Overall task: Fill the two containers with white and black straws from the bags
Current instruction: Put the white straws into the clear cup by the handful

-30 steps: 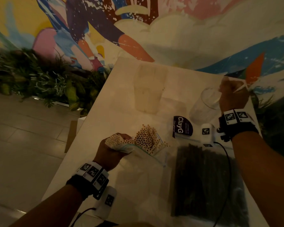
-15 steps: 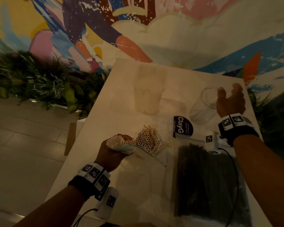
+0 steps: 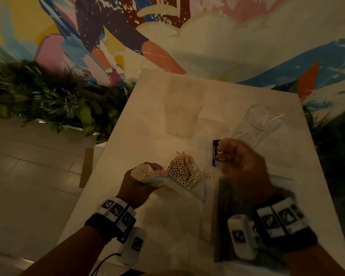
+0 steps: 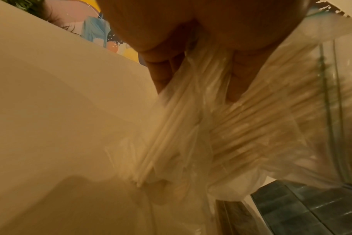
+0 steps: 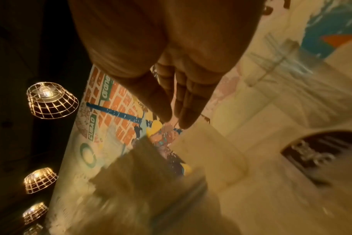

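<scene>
White paper straws [image 3: 178,169] fan out of a clear zip bag [image 3: 179,198] near the middle of the pale table [image 3: 147,124] in the head view, where the left hand [image 3: 136,185] grips the bag's mouth and a bundle of them, the blurred right hand [image 3: 241,166] hangs empty just right of them, half covering a dark label [image 3: 215,152], and farther off stand a frosted container [image 3: 182,105] and, to the right, a clear glass [image 3: 257,124] with a few white straws in it. The left wrist view alone shows that hand's fingers [image 4: 161,70] curled round plastic and straws from below, everything else smeared. The right wrist view alone shows the right hand's fingers [image 5: 188,101] straight, close together and holding nothing; the bag of black straws [image 3: 225,222] near the right wrist is dim and partly hidden by it.
</scene>
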A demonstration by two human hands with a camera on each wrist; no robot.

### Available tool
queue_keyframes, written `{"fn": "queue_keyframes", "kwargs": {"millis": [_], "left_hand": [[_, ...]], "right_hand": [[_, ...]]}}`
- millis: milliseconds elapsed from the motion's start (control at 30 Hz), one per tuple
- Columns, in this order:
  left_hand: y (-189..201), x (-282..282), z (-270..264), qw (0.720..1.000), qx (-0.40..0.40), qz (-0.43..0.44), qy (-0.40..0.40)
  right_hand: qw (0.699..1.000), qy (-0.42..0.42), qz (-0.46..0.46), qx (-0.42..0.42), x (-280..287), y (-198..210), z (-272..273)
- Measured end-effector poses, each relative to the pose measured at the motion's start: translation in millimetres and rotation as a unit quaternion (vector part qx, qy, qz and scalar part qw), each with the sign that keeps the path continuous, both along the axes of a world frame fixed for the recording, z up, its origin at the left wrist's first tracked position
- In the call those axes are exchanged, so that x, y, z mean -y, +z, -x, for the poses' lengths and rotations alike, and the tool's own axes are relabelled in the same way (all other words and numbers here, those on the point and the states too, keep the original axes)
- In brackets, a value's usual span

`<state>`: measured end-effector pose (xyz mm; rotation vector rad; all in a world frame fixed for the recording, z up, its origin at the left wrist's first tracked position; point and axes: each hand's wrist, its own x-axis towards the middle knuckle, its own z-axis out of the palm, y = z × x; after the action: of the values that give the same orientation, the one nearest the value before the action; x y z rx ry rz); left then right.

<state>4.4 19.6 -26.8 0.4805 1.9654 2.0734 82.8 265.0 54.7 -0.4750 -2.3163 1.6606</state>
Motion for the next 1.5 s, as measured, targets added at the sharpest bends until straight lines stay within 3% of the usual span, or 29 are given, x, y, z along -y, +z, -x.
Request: {"fn": "queue_keyframes", "kwargs": {"millis": [100,233,367,567,767,1167,1300,1500], "left_hand": [[-0.2,0.7,0.8,1.0,0.0,-0.003,-0.001],[1.5,0.3,1.7,1.0,0.0,0.017,-0.013],[8.9,-4.3,-0.1,0.998,-0.027,0.056,-0.019],[9.0,-9.8,-2.1,0.998,-0.027,0.049,-0.018],[10.9,-9.3,-8.9,0.994,-0.054,0.091,-0.01],[4.8,-7.7,-2.6,0.994,-0.021,0.105,-0.021],[6.8,-7.5,-2.8,0.989,-0.025,0.144,-0.008],[-5.9,1.2,1.0,0.992,0.004,0.124,0.016]], "right_hand": [[0.992,0.088,0.068,0.061,23.0,-16.4,-19.2],[0.987,0.083,0.114,0.074,42.9,-23.2,-16.4],[0.995,0.071,0.059,0.048,60.1,-25.3,-5.6],[0.997,0.037,-0.06,-0.036,59.9,-34.3,-1.7],[0.999,0.039,0.005,0.002,60.4,-52.0,-3.1],[0.997,0.062,-0.053,0.008,57.5,-57.7,4.2],[0.997,0.053,-0.06,-0.014,57.0,-56.6,6.1],[0.995,0.029,-0.077,-0.061,57.5,-54.2,8.8]]}}
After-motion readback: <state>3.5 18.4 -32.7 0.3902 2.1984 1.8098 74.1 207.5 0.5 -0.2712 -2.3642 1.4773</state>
